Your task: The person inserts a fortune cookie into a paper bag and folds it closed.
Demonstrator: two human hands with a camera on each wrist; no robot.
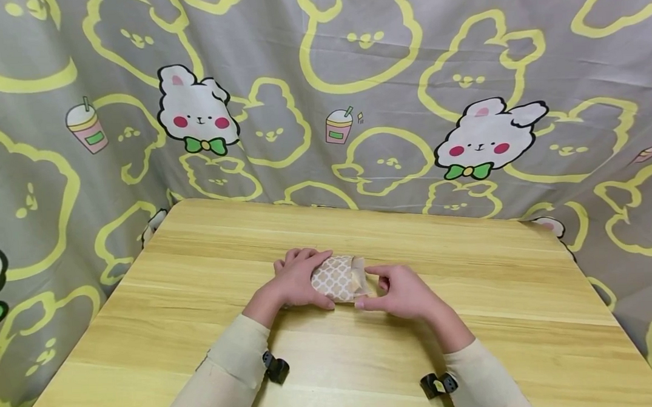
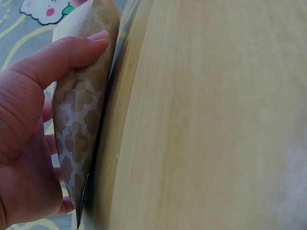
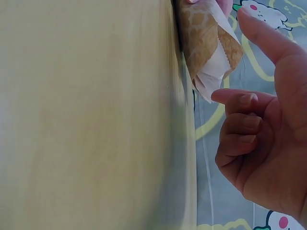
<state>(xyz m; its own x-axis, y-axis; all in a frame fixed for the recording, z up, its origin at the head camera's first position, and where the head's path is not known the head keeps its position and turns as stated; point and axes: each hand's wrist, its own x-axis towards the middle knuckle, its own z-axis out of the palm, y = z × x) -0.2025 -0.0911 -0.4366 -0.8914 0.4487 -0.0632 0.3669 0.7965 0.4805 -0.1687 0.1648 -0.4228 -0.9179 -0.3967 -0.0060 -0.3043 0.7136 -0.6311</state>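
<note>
A small paper bag [image 1: 335, 280], brown with a white lattice print, lies on the table. My left hand [image 1: 299, 280] holds its left end; in the left wrist view the thumb [image 2: 88, 48] presses one face and the other fingers are partly hidden behind. At the bag's right end, whitish paper [image 3: 211, 79] shows in the mouth. There my right hand [image 1: 403, 292] has its index finger and thumb stretched apart, the other fingers bent into the palm. In the right wrist view the index fingertip [image 3: 218, 96] meets the whitish paper, while the thumb stands off the bag.
The light wooden table [image 1: 197, 245] runs back to a grey curtain [image 1: 275, 42] printed with rabbits and yellow outlines. Small black cameras [image 1: 275, 368] sit on both wrists over beige sleeves [image 1: 224, 372].
</note>
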